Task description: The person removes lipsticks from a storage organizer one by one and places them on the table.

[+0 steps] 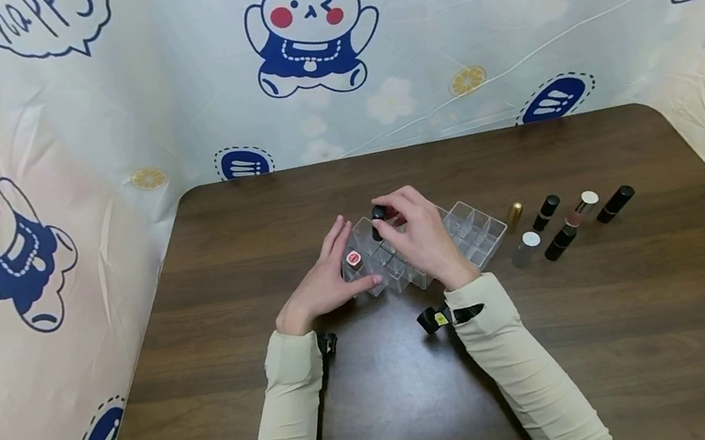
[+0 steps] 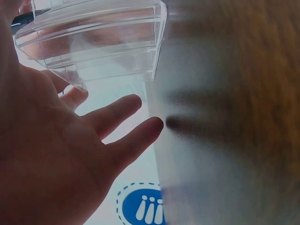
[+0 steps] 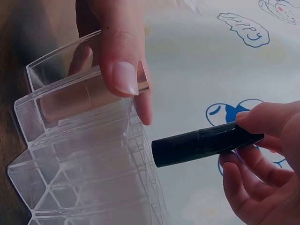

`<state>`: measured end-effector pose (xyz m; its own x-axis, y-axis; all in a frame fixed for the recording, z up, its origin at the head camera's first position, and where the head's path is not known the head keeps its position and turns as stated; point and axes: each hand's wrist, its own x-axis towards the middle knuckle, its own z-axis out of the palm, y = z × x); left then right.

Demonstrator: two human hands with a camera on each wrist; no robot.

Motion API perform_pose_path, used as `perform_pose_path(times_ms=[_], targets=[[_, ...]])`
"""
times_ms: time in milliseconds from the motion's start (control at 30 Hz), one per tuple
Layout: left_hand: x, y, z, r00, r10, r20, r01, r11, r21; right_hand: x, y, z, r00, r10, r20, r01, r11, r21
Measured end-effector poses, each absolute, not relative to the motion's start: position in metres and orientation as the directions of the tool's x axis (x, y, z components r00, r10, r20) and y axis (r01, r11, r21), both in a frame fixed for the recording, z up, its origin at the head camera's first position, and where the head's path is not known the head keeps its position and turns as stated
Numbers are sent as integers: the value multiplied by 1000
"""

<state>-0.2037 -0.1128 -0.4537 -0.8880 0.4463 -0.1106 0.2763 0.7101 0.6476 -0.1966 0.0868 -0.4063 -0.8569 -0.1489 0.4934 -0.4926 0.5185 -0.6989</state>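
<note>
My right hand (image 1: 425,238) pinches a black lipstick tube (image 3: 201,144) between thumb and fingers. The tube is held above a clear, many-celled lipstick organizer (image 1: 473,232), apart from it in the right wrist view. My left hand (image 1: 321,284) is at the organizer's left end, thumb along the near side and fingers extended on the far side. One rose-gold lipstick (image 3: 68,101) stands in a left-end cell; its top has a red-and-white label. In the right wrist view the left thumb lies over that lipstick's upper end. The left wrist view shows two straight fingertips beside the organizer wall.
Right of the organizer, several cosmetic tubes stand on the brown table (image 1: 621,298): a gold tube (image 1: 515,214), black tubes, among them one at the far right (image 1: 615,203), and a clear one with a white cap (image 1: 530,244). A printed curtain (image 1: 184,69) hangs behind the table.
</note>
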Motion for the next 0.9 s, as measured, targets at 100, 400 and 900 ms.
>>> perform_pose_path(times_ms=[100,400,900], targets=[[-204,-113,-453,-887,447,-113,277,713,644,-197,88,-406,-855,-147,497,-494,518,-698],[-204,-113,-454,-889,446,-103,282,711,644,-194,93,-406,-846,-132,516,-507,498,-704],[-203,-113,-454,-887,448,-111,277,708,650,-190,105,-404,-843,-106,528,-504,500,-704]])
